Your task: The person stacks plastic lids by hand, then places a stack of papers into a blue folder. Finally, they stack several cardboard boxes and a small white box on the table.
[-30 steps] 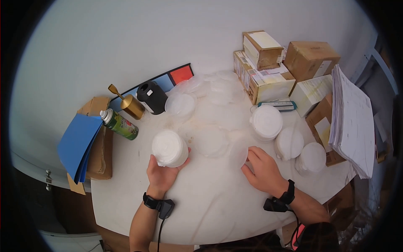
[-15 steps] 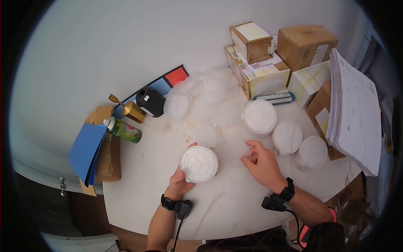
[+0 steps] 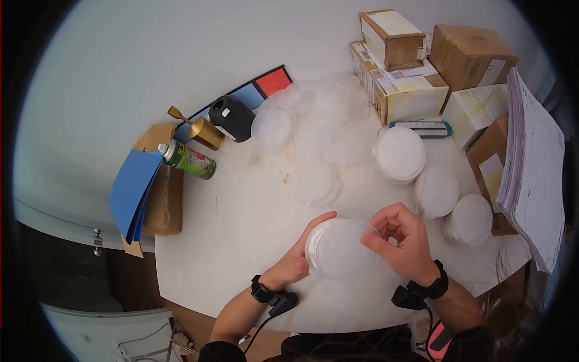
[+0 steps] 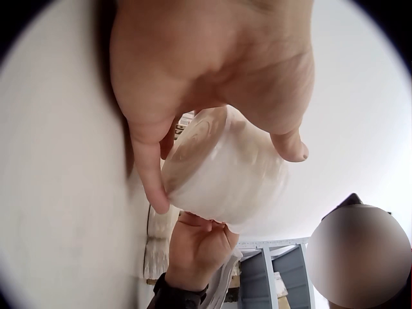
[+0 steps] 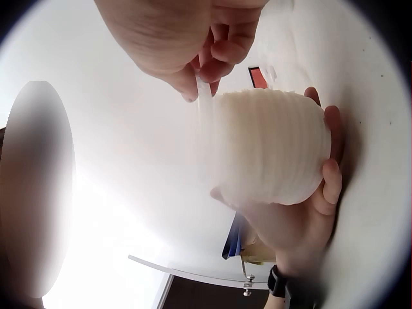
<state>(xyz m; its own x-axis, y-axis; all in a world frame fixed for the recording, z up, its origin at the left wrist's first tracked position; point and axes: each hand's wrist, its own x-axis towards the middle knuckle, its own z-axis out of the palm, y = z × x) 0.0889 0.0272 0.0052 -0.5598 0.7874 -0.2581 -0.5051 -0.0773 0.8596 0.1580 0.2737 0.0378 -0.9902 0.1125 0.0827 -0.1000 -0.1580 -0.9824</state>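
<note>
My left hand [image 3: 292,262] grips a stack of white round plastic lids [image 5: 273,148] from the side, with fingers around its far end in the right wrist view. A translucent round lid [image 3: 350,250] lies over the top of the stack, which still shows as a white rim at its left. At the right edge of that lid, my right hand [image 3: 404,241] pinches it between thumb and fingers. From the right wrist, the pinched lid [image 5: 204,122] stands edge-on against the stack. Both hands are over the near part of the white table [image 3: 223,253].
Loose translucent lids [image 3: 316,181] spread across the table's middle and back. Several lid stacks [image 3: 400,154] stand at right, near cardboard boxes [image 3: 410,99] and a paper pile [image 3: 534,169]. On the left are a spray can [image 3: 190,161], a black container [image 3: 232,119] and blue folders [image 3: 136,193].
My left hand has carried the stack rightward to my right hand and tilted it. The translucent lid in my right hand now overlaps the top of the stack. The head view has shifted.
</note>
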